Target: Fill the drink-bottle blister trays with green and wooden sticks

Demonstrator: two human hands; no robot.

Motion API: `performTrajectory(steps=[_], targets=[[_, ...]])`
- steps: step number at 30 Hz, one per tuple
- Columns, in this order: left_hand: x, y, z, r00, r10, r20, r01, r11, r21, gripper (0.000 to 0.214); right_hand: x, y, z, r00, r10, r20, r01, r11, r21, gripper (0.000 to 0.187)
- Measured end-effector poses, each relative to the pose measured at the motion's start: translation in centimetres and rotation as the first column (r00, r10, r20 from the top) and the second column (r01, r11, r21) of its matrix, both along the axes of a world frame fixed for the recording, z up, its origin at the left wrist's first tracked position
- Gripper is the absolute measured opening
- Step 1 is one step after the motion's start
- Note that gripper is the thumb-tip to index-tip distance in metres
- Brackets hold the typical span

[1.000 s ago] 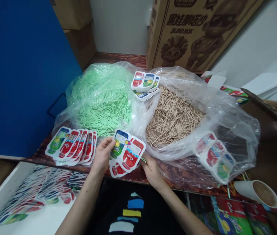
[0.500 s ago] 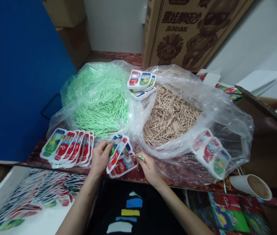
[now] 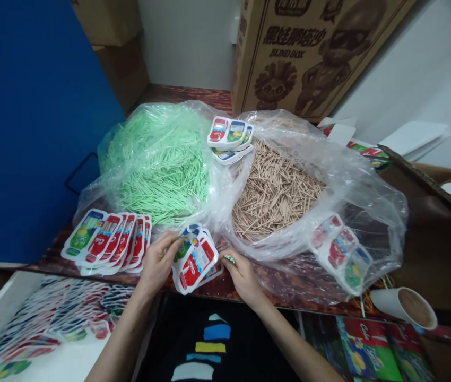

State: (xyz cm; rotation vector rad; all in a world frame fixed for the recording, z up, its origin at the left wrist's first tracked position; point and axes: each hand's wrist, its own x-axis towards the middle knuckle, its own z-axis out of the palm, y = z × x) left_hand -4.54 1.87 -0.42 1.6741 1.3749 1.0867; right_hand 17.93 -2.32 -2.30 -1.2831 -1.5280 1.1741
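Note:
My left hand [image 3: 160, 260] pinches the edge of a can-shaped card packet [image 3: 196, 265], printed red with "Cola" on one half and blue-green with a lemon on the other. Another packet lies partly hidden beneath it. In the closed fingers of my right hand [image 3: 243, 276] is a small bundle of green sticks [image 3: 229, 259], ends showing, just right of the packet. Behind my hands, a clear plastic bag spills over with green sticks [image 3: 165, 180]; beside it a second bag holds brown sticks [image 3: 277, 191]. To the left lies a row of overlapping packets [image 3: 108, 239].
Two or more packets [image 3: 229, 132] rest between the bags, others [image 3: 343, 252] on the right-hand plastic. A paper cup [image 3: 404, 307] lies tipped at the right. A white tray [image 3: 70, 355] of many packets stands lower left. A large cardboard box [image 3: 281, 53] stands behind.
The packet in my left hand has swung from a steep tilt to flatter, its red half now facing up. My right hand still grips the green sticks. The view has shifted slightly.

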Motion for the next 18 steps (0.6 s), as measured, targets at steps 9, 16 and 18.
performTrajectory(steps=[9,16,18], targets=[[1.6,-1.6,0.8,0.989,-0.148,-0.008,0.148,0.988,-0.048,0.019,1.2,2.2,4.6,0.998,-0.056,-0.042,0.058,0.996,0.065,0.018],[3.9,-1.4,1.0,0.963,-0.262,0.065,0.266,0.961,-0.071,0.024,0.7,4.6,7.2,0.963,-0.09,-0.254,0.096,0.995,0.009,0.014],[4.2,-1.4,0.9,0.957,-0.272,0.098,0.28,0.957,-0.08,0.024,0.6,5.4,7.7,0.883,-0.135,-0.449,0.104,0.99,-0.094,0.013]])
